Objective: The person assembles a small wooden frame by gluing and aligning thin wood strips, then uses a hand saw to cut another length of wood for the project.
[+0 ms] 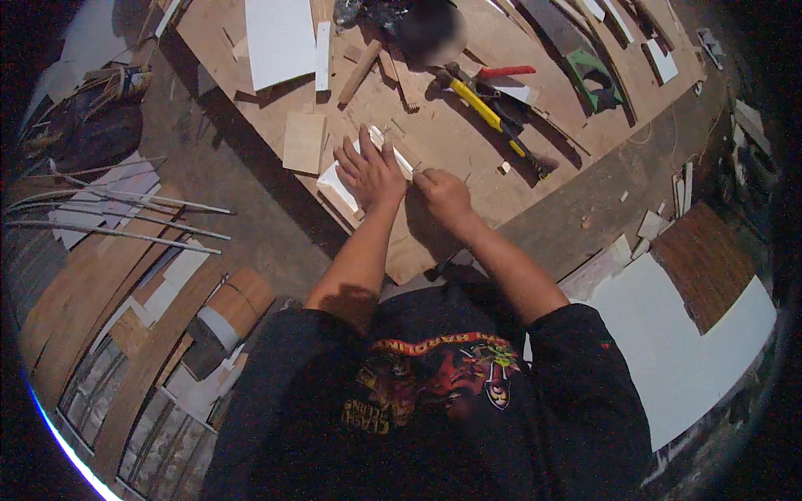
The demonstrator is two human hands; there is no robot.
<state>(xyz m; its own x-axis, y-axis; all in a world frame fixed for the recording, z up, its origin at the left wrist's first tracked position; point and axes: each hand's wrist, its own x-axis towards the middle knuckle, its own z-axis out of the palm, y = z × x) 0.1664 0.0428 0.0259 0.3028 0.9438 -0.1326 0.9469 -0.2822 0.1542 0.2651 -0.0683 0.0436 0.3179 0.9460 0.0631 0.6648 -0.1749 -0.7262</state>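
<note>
My left hand (374, 177) lies flat with its fingers spread over a small white-faced wooden piece (337, 194), near the table's front corner. A narrow white edge (404, 164) of what looks like the same piece shows beyond my fingers. My right hand (444, 197) is closed beside that edge, its knuckles close to it. Whatever the right fingers grip is hidden. Just left of my left hand lies a pale square wood block (304, 142). Further right on the table rest a yellow-and-black hand tool (476, 103) and a red-handled tool (506, 72).
The wooden table (535, 167) also bears a green-handled saw (595, 82), a wooden stick (361, 73) and a white panel (281, 42). On the floor, bent rods (167, 219) and long boards lie left; a large white sheet (668, 359) and brown panel (703, 265) lie right.
</note>
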